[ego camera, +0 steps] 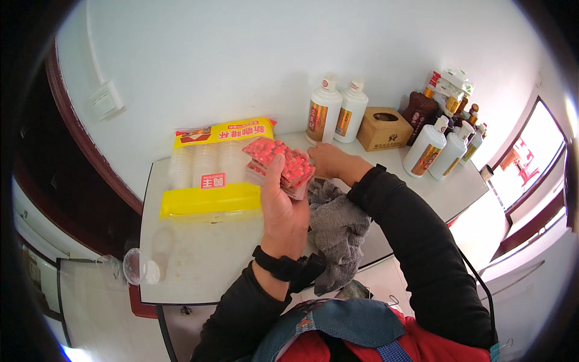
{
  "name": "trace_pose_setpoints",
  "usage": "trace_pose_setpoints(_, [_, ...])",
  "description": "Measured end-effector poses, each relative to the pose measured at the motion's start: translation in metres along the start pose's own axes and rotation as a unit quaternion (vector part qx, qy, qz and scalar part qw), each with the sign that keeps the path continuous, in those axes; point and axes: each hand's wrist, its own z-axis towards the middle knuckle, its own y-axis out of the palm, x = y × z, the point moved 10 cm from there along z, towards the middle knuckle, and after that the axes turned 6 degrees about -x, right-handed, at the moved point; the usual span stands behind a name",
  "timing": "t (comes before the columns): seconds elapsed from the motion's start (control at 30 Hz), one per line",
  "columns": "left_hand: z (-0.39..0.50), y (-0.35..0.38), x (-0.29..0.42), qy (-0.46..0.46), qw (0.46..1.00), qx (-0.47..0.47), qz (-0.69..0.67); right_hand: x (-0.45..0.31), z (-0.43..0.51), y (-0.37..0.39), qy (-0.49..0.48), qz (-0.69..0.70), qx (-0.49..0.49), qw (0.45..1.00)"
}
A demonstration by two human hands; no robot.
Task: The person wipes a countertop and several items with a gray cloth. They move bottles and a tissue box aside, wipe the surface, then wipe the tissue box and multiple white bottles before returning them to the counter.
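My left hand (285, 212) grips a stack of small flat pieces, perhaps cards or coasters, printed with red fruit (296, 169). The thumb presses on the top face, and the pieces are slightly fanned. Close by on the right, my right hand (332, 160) has curled fingers near the stack's right edge; its fingertips are partly hidden, so I cannot tell whether it holds anything. A crumpled grey cloth (339, 231) lies below both hands and hangs over the table's near edge. Left of the stack lies a yellow-and-clear pack of plastic cups (212, 167).
Two white bottles (324, 113) stand by the wall, beside a wooden tissue box (384, 129). More bottles (425, 147) crowd the right end of the white table (194, 262). A clear plastic cup (135, 267) lies tipped at the left edge. A wall switch (106, 100) is at upper left.
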Motion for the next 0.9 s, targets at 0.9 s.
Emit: trace_pose_setpoints(0.9, [-0.041,0.045,0.012,-0.098,0.981,-0.136,0.101,-0.122,-0.254,-0.095,-0.129,0.222,0.382,0.888])
